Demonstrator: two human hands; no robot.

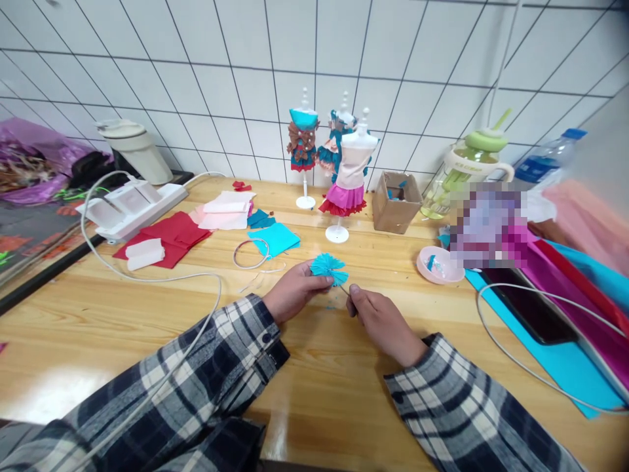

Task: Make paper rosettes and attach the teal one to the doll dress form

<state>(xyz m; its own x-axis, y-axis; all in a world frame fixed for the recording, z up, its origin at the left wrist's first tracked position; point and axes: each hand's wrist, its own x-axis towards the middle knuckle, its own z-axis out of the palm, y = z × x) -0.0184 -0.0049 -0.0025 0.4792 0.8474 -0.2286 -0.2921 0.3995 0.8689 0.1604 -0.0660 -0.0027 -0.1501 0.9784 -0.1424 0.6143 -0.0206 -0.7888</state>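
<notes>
The left hand (297,287) pinches a turquoise fan (326,265) — apparently already pleated, not yet on a mannequin (360,164) — and the right hand (384,320) grips a thin rod (344,290).

Turquoise rosette (324,264), navy-and-white plaid sleeves (216,357)

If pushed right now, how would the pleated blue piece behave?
The pleated blue piece looks thin, so probably light and easily creased. Its fanned folds would likely flex. Pinched by the left hand, it probably wouldn't roll.
</notes>
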